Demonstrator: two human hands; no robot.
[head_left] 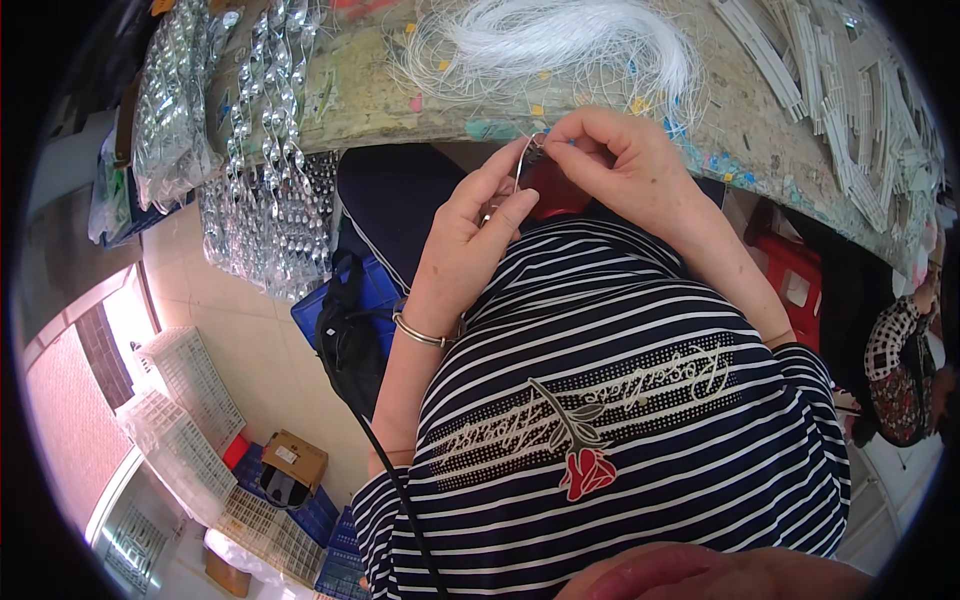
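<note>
My left hand (478, 225), with a bangle (418, 332) on its wrist, is closed, thumb and fingers pinching a thin pale strand (521, 166). The strand runs up from the left fingers toward the right fingertips. My right hand (630, 165) reaches in from the right, thumb and forefinger pinched at the strand's upper end, where a tiny loop or shiny piece is too small to make out. Both hands are held just off the near edge of the worktable (370, 100), above my lap. A bundle of fine white cords (580, 40) lies on the table beyond them.
Twisted silvery strips (270, 90) lie at the table's left and hang over its edge. White flat strips (850, 120) are piled at the right. A red plastic stool (785, 275) stands below the table. White crates (190, 380) and a cardboard box (295, 458) stand lower left.
</note>
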